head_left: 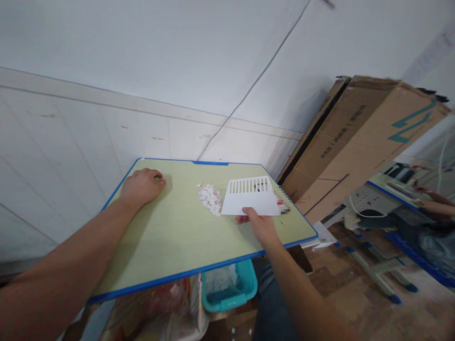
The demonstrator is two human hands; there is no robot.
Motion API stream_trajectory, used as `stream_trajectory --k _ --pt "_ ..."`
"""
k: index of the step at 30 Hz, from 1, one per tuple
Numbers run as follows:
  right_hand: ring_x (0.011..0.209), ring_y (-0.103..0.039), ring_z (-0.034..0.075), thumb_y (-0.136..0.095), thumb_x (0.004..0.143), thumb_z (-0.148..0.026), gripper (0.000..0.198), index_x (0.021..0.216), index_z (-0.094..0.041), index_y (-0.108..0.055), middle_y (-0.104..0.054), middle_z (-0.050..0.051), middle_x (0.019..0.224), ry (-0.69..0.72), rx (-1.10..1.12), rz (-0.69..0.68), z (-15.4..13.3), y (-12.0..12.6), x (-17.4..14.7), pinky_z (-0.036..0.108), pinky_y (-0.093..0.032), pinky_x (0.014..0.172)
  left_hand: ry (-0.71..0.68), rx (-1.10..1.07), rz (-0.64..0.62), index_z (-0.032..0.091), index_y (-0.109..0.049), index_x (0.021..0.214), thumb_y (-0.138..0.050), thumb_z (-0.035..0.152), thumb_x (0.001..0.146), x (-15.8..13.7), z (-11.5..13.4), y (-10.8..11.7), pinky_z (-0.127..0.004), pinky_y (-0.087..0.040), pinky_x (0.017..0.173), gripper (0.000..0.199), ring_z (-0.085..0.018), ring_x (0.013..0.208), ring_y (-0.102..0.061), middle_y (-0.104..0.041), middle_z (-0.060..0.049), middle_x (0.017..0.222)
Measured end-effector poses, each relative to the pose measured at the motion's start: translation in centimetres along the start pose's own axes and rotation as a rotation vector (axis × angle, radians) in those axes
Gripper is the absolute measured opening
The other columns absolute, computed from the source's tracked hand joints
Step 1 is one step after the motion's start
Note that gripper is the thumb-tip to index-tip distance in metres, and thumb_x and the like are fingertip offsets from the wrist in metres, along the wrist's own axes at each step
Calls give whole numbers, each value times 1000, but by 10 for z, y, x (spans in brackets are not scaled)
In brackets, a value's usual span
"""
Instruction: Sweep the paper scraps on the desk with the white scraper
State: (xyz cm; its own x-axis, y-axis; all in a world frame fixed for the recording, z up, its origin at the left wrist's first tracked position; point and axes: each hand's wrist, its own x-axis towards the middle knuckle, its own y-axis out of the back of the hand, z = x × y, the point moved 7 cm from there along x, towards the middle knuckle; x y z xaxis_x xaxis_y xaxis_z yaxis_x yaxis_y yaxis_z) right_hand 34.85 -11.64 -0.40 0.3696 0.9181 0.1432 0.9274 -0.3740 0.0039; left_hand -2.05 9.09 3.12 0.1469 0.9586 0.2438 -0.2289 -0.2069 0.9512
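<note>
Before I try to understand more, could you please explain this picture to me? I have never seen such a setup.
There is no machine here: these are a person's two bare hands, seen from a camera worn on the head, looking forward and down. The right hand holds a white card with a row of slots along its far side. The left hand is on the table, fingers curled; I cannot tell if it holds anything. Between the hands lies a pile of small pale pieces. Below the near edge is a blue-green basket.
</note>
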Motion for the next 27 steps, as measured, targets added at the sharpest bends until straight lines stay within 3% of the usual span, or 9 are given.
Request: stream_trajectory --k 5,10,17,23,27 --pt "69 -81 29 -79 89 -53 32 71 -28 -82 -88 10 76 33 -131 -29 4 -1 1 43 -72 81 1 -27 35 19 -90 137 -48 57 100 3 -7 -4 -57 -59 129 67 -44 148 -75 -82 -24 154" --pt "69 -82 31 -83 90 -63 37 77 -28 -82 -88 12 79 -9 -83 25 10 4 2 44 -71 75 -14 -55 29 21 -90 134 -46 58 102 5 -11 -4 -54 -57 133 66 -41 147 -76 -84 -22 153" --pt "69 -82 31 -77 91 -56 33 74 -27 -82 -87 10 75 18 -157 -15 -8 -3 2 44 -71 78 -21 9 4 21 -89 136 -42 55 106 -4 -3 -1 -52 -58 130 66 -40 146 -76 -84 -22 152" --pt "69 -80 25 -72 93 -46 29 73 -28 -80 -86 6 74 175 -187 -335 -37 -53 39 37 -68 75 -95 172 -65 17 -88 138 -44 50 105 8 24 0 -58 -56 127 64 -44 145 -75 -83 -23 151" --pt "63 -75 23 -71 90 -42 25 70 -29 -78 -84 3 70 192 -217 -425 -38 -74 58 36 -66 70 -114 143 12 20 -85 145 -48 46 104 28 36 -3 -54 -49 133 61 -41 152 -71 -82 -18 157"
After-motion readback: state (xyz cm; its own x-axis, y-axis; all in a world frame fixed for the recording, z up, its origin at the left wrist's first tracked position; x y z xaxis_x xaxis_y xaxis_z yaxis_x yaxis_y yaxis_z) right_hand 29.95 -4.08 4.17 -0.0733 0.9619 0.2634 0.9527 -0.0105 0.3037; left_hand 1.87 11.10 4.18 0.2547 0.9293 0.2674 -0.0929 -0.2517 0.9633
